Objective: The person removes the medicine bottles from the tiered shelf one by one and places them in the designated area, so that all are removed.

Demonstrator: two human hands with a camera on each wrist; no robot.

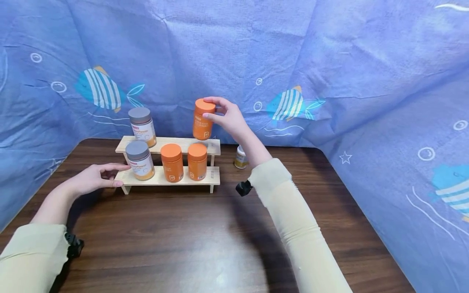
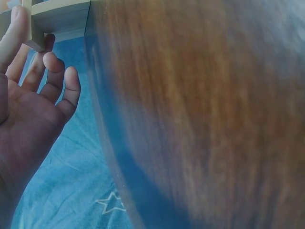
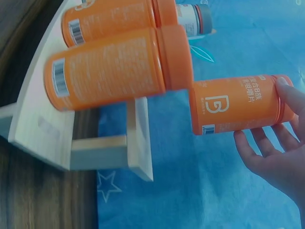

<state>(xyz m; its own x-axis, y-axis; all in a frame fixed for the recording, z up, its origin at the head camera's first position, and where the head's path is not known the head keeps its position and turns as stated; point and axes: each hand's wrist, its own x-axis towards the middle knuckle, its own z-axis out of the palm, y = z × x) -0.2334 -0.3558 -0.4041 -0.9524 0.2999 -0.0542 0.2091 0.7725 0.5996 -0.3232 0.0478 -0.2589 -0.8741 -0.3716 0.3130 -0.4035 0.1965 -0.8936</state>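
Observation:
My right hand (image 1: 229,118) holds an orange supplement bottle (image 1: 202,124) upright, a little above the right end of the wooden rack's upper step (image 1: 176,143). Thumb and fingers grip it around the lid end, as the right wrist view shows. At the rack's left end, my left hand (image 1: 93,177) pinches the edge of the lower step (image 1: 126,178) between thumb and fingers. Beside those fingers, a grey-lidded bottle (image 1: 141,162) stands on the lower step, followed by two orange bottles, one in the middle (image 1: 172,165) and one at right (image 1: 197,163). Another grey-lidded bottle (image 1: 143,128) occupies the upper step's left.
Behind the right forearm, a small white-capped bottle (image 1: 240,158) stands on the dark wooden table (image 1: 176,236), partly hidden. A blue fish-print cloth (image 1: 234,49) hangs behind the table and along its sides.

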